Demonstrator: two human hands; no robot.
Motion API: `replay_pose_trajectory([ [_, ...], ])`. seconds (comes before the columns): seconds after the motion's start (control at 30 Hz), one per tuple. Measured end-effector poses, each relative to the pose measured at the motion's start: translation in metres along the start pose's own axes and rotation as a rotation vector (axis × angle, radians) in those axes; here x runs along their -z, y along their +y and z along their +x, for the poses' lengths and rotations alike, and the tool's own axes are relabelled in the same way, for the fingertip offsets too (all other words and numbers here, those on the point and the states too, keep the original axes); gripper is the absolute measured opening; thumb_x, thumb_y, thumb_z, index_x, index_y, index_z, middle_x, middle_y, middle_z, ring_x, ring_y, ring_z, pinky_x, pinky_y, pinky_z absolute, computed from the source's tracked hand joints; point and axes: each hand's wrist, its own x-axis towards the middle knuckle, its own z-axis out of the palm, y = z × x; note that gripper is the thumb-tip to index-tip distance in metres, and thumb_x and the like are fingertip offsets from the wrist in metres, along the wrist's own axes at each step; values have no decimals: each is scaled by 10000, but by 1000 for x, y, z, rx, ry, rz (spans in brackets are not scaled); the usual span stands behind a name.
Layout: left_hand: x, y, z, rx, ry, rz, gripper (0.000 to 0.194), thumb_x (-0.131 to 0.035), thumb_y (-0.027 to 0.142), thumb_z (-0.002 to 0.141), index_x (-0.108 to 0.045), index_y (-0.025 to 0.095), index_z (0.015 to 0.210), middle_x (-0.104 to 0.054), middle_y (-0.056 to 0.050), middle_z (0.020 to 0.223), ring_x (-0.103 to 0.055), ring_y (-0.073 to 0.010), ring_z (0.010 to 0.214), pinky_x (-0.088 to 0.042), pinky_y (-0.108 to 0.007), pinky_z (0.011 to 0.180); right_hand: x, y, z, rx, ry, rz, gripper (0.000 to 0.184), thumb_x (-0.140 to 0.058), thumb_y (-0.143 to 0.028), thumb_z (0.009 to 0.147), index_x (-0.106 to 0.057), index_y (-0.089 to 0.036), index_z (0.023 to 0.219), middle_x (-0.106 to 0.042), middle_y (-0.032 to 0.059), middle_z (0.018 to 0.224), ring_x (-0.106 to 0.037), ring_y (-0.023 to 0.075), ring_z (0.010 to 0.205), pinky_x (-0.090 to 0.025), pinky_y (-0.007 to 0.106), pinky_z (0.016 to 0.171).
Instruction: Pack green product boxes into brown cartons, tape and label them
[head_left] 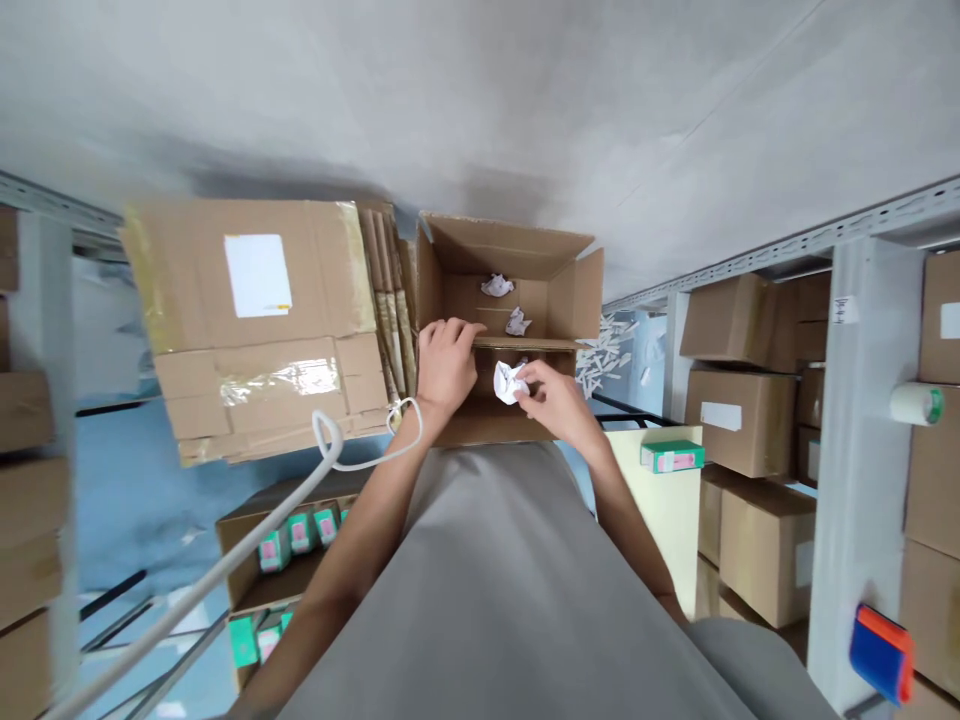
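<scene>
Two cardboard compartments lie in front of my body: a far cardboard box (574,298) with crumpled paper (497,286) and a second paper wad (517,322) inside, and a nearer one (480,430) adjoining it. Curled over the edge between them at the left side is my left hand (448,368). My right hand (556,402) pinches a white crumpled paper ball (508,382) over the nearer compartment. Part of another paper piece shows behind that ball, mostly hidden.
Flattened cartons (300,300) are stacked on the left, beside a white cable (247,545). Lower left stands an open carton (292,590) of green-and-pink boxes. At right are a green box (673,456) on a pale yellow sheet (645,520), and shelves of cartons (742,420).
</scene>
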Motion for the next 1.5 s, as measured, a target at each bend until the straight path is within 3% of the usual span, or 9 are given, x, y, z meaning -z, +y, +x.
replay_pose_trajectory([
  [0.17, 13, -7, -37, 45, 259, -74, 461, -553, 168, 1000, -612, 226, 1454, -636, -170, 1450, -578, -331, 1429, -456, -552, 1220, -51, 3, 31, -54, -2, -67, 197, -681, -230, 1029, -638, -273, 1216, -825, 12, 1278, -812, 182, 834, -591, 307, 891],
  [0.27, 15, -19, -68, 140, 383, -92, 476, -558, 236, 1038, -528, 199, 1512, -612, -195, 1475, -576, -317, 1451, -467, -533, 1240, -66, 1, 42, -28, -36, -94, 281, -718, -256, 1038, -621, -254, 1302, -806, 49, 1359, -827, 192, 885, -589, 310, 931],
  [0.33, 11, -30, -86, 178, 418, -117, 494, -583, 285, 1047, -494, 187, 1523, -618, -202, 1465, -592, -314, 1435, -494, -516, 1227, -67, 4, 36, -28, 35, -135, 339, -732, -266, 1035, -618, -245, 1353, -783, 83, 1420, -825, 224, 1022, -580, 330, 982],
  [0.43, 0, -43, -106, 244, 395, -154, 515, -646, 360, 1032, -489, 191, 1493, -645, -195, 1427, -640, -306, 1372, -559, -477, 1160, -60, 19, 11, -120, 322, -189, 285, -676, -310, 1065, -647, -231, 1337, -804, 107, 1338, -783, 272, 1169, -564, 365, 1003],
  [0.53, -10, -52, -115, 329, 344, -168, 507, -715, 419, 989, -525, 208, 1409, -691, -165, 1316, -706, -301, 1243, -611, -452, 1064, -51, 43, -15, -280, 604, -251, 299, -654, -409, 1057, -681, -194, 1262, -805, 137, 1207, -769, 304, 1100, -560, 382, 937],
  [0.6, -14, -56, -117, 363, 322, -169, 474, -744, 447, 962, -556, 221, 1334, -716, -145, 1230, -732, -303, 1162, -620, -454, 1025, -49, 58, -24, -364, 688, -289, 331, -676, -438, 1020, -698, -176, 1221, -795, 153, 1168, -758, 313, 1050, -553, 374, 885],
  [0.93, -2, -60, -110, 437, 248, -206, 359, -670, 475, 923, -625, 240, 1191, -721, -30, 909, -719, -242, 821, -595, -395, 829, -67, 82, -48, -485, 550, -258, 202, -601, -310, 1029, -778, -220, 989, -824, 123, 1071, -764, 268, 936, -495, 315, 787],
  [1.2, -14, -1, -121, 307, 103, -232, 359, -664, 489, 891, -680, 237, 1146, -714, -16, 839, -708, -245, 785, -568, -385, 785, -84, 127, -142, -562, 659, -69, 164, -610, -318, 1008, -745, -249, 944, -837, 103, 1038, -785, 290, 954, -499, 330, 798],
  [1.5, -64, 92, -175, 209, -51, -61, 380, -647, 476, 899, -717, 217, 1168, -720, -16, 810, -705, -236, 766, -509, -347, 733, -98, 218, -256, -533, 871, 149, 235, -587, -429, 993, -670, -241, 878, -785, 59, 861, -694, 219, 695, -459, 322, 734],
])
